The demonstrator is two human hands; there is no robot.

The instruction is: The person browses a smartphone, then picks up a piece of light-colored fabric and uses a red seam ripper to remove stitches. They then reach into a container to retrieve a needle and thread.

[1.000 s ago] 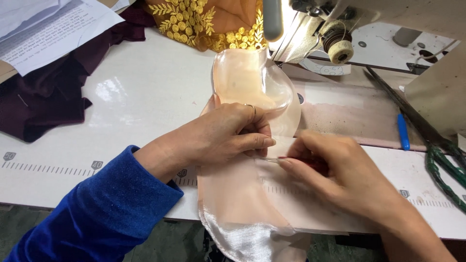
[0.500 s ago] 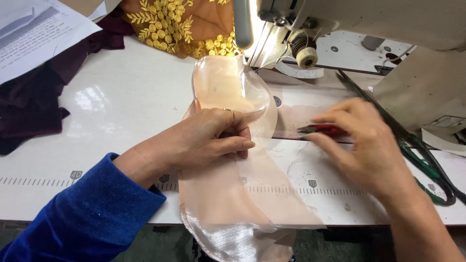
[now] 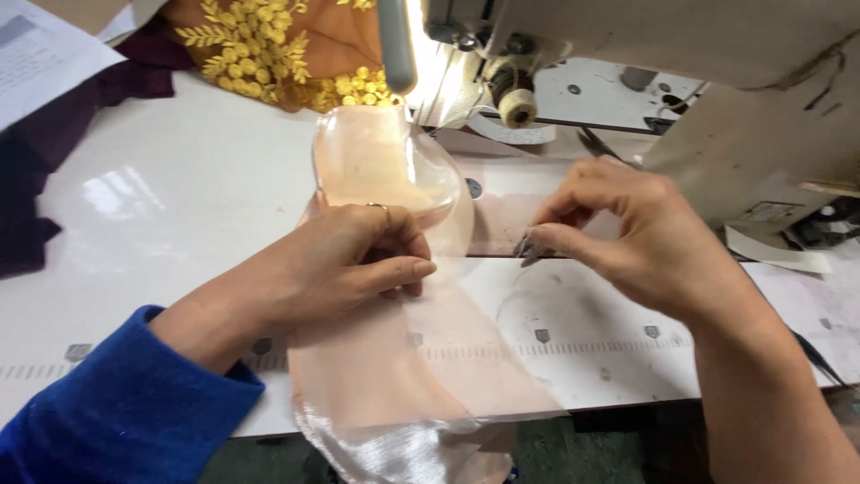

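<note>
My left hand (image 3: 354, 264), with a ring on one finger and a blue sleeve behind it, pinches a sheer peach fabric piece (image 3: 385, 166) and holds it down on the white table (image 3: 161, 197). The fabric runs from near the sewing machine's needle area toward me, and its shiny satin end (image 3: 394, 444) hangs over the front edge. My right hand (image 3: 636, 233) is just right of the fabric. Its fingers are closed on small thread snips (image 3: 528, 248), whose dark tips point left at the fabric's edge.
A sewing machine (image 3: 645, 45) with a lamp stands at the back right. Orange cloth with gold embroidery (image 3: 269, 49) lies behind the fabric. Dark maroon cloth (image 3: 36, 179) and a paper sheet (image 3: 40, 54) are at the far left. A ruler strip (image 3: 573, 336) is printed along the table's front.
My right hand left the fabric, reached right to pick up the snips, and has brought them back left to the fabric's edge. My left hand kept its hold.
</note>
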